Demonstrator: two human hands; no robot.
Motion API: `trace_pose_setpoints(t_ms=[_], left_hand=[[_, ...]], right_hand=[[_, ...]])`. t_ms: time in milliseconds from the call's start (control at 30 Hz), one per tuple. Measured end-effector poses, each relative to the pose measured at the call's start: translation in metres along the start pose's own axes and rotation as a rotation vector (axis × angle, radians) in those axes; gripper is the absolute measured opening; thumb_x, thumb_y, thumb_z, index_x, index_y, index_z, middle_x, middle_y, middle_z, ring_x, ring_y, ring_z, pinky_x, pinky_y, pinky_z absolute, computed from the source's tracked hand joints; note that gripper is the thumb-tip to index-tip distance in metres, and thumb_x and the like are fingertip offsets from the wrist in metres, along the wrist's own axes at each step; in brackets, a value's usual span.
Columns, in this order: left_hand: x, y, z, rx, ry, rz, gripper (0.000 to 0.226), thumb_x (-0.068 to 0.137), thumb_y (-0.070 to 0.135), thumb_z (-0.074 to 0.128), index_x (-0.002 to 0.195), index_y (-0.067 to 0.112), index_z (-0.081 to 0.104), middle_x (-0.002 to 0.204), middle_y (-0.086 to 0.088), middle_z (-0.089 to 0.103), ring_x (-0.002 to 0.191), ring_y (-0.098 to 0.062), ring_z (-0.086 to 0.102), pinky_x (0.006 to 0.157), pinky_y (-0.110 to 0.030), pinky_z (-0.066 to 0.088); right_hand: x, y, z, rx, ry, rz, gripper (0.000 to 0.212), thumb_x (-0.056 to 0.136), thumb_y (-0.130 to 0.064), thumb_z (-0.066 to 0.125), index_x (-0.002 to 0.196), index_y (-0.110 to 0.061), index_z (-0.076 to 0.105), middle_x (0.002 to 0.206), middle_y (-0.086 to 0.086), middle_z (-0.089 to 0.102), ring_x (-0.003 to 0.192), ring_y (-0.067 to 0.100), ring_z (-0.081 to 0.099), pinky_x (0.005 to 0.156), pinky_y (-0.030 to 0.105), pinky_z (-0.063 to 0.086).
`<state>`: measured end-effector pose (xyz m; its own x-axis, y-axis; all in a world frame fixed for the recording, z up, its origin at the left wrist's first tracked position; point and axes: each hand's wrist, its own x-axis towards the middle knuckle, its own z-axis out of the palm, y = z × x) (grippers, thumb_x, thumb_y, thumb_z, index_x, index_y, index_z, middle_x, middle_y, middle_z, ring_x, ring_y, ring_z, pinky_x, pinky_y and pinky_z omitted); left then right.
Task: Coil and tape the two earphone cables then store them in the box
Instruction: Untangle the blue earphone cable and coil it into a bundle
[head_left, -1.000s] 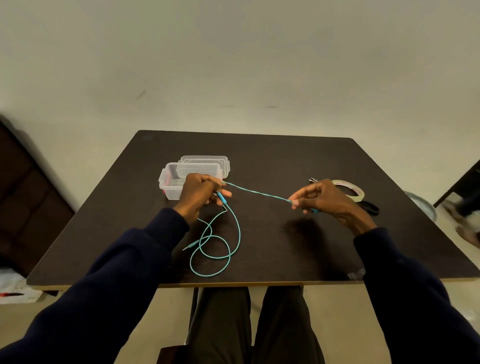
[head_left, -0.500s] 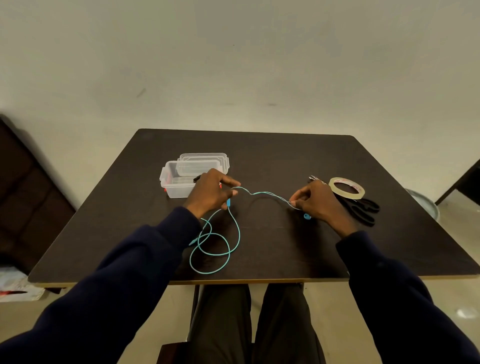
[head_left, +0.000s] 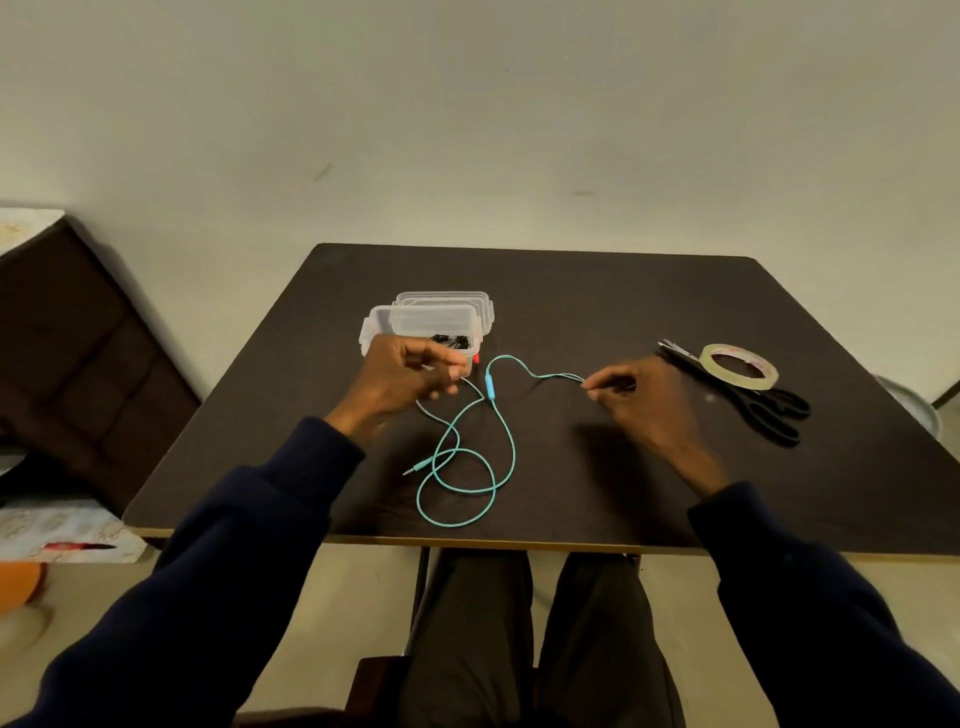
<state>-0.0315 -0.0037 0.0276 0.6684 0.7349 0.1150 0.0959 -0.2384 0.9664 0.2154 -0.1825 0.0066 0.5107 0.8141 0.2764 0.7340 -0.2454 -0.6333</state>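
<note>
A teal earphone cable (head_left: 467, 462) lies in loose loops on the dark table (head_left: 597, 301), its jack near the front and its inline remote (head_left: 490, 387) between my hands. My left hand (head_left: 405, 376) has curled fingers and pinches a strand of the cable in front of the box. Further right, my right hand (head_left: 641, 397) pinches the thin split end of the cable. The clear plastic box (head_left: 382, 325) stands open behind my left hand, with a black earphone cable (head_left: 451, 340) inside. Its lid (head_left: 441, 298) lies just behind it.
A roll of clear tape (head_left: 737, 366) rests on black scissors (head_left: 769, 413) at the right of the table. A dark cabinet (head_left: 78, 338) stands off the table's left side. My legs are under the front edge.
The taut stretch of cable between my hands has gone slack and sagged onto the table. My right hand moved left and lower. The inline remote now hangs free to the right of my left hand.
</note>
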Motion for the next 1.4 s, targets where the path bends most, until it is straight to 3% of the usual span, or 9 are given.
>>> trace_pose_setpoints(t_ms=[333,500,600,767,900,1033,1167,1233,1400], left_hand=[[-0.041,-0.017,-0.016,0.492,-0.216,-0.243,0.015,0.075,0.006,0.086,0.085,0.012,0.076,0.076,0.001,0.076,0.072,-0.004,0.073,0.072,-0.019,0.056],[-0.042,-0.02,-0.008,0.546,-0.2,-0.219,0.019,0.078,0.001,0.083,0.079,0.016,0.072,0.068,0.002,0.073,0.064,-0.002,0.072,0.067,-0.018,0.056],[-0.041,-0.02,-0.007,0.557,-0.218,-0.201,0.021,0.08,-0.001,0.08,0.078,0.018,0.07,0.071,0.002,0.074,0.067,-0.003,0.073,0.07,-0.02,0.058],[-0.038,-0.018,-0.006,0.583,-0.224,-0.165,0.014,0.087,0.003,0.074,0.094,0.014,0.075,0.084,0.001,0.074,0.079,-0.007,0.071,0.081,-0.026,0.06],[-0.033,-0.006,-0.009,0.472,-0.194,-0.14,0.012,0.093,0.011,0.07,0.101,0.01,0.078,0.096,-0.001,0.075,0.083,-0.007,0.065,0.077,-0.024,0.054],[-0.028,0.006,-0.01,0.124,-0.124,-0.204,0.008,0.093,0.009,0.069,0.095,0.006,0.076,0.09,-0.007,0.073,0.071,-0.008,0.059,0.063,-0.018,0.051],[-0.019,0.017,-0.008,-0.133,-0.139,-0.183,0.012,0.09,0.001,0.068,0.094,0.008,0.077,0.097,-0.002,0.078,0.073,-0.005,0.06,0.066,-0.016,0.053],[-0.015,0.023,-0.007,-0.201,-0.19,-0.167,0.016,0.092,0.006,0.068,0.102,0.013,0.079,0.106,-0.008,0.077,0.082,-0.006,0.063,0.073,-0.018,0.055],[-0.008,0.032,-0.008,-0.29,-0.143,-0.078,0.018,0.098,0.019,0.063,0.095,0.017,0.08,0.095,-0.009,0.076,0.083,-0.011,0.07,0.075,-0.024,0.059]], right_hand=[[-0.02,-0.074,0.077,0.198,-0.178,-0.308,0.025,0.078,-0.006,0.081,0.098,-0.022,0.078,0.098,-0.009,0.072,0.089,0.002,0.067,0.078,0.017,0.054],[-0.018,-0.083,0.088,-0.034,-0.284,-0.49,0.046,0.083,-0.01,0.078,0.126,-0.017,0.067,0.123,-0.001,0.066,0.114,0.012,0.054,0.1,0.027,0.044],[-0.018,-0.081,0.087,-0.135,-0.269,-0.502,0.055,0.086,-0.016,0.074,0.137,-0.028,0.058,0.115,-0.005,0.05,0.107,0.008,0.042,0.093,0.021,0.042],[-0.01,-0.08,0.078,-0.233,-0.23,-0.516,0.019,0.084,-0.024,0.076,0.103,-0.023,0.074,0.1,-0.003,0.047,0.097,0.012,0.044,0.077,0.032,0.051],[-0.004,-0.058,0.059,-0.267,-0.265,-0.438,0.011,0.088,-0.017,0.072,0.097,-0.02,0.076,0.101,-0.007,0.048,0.098,0.011,0.044,0.078,0.023,0.039],[0.001,-0.043,0.03,-0.372,-0.296,-0.33,0.02,0.081,-0.002,0.065,0.088,-0.019,0.074,0.096,-0.004,0.046,0.095,0.018,0.046,0.084,0.035,0.048],[0.002,-0.053,0.016,-0.34,-0.125,-0.304,0.032,0.077,-0.01,0.08,0.108,-0.016,0.076,0.107,0.002,0.058,0.101,0.017,0.048,0.088,0.032,0.048],[0.003,-0.071,0.011,-0.134,-0.097,-0.344,0.049,0.071,0.012,0.068,0.112,-0.012,0.075,0.114,0.003,0.065,0.106,0.018,0.056,0.09,0.028,0.049],[0.02,-0.076,-0.021,-0.269,-0.399,-0.174,0.067,0.08,0.017,0.053,0.141,-0.012,0.053,0.138,0.005,0.058,0.126,0.018,0.056,0.106,0.032,0.046]])
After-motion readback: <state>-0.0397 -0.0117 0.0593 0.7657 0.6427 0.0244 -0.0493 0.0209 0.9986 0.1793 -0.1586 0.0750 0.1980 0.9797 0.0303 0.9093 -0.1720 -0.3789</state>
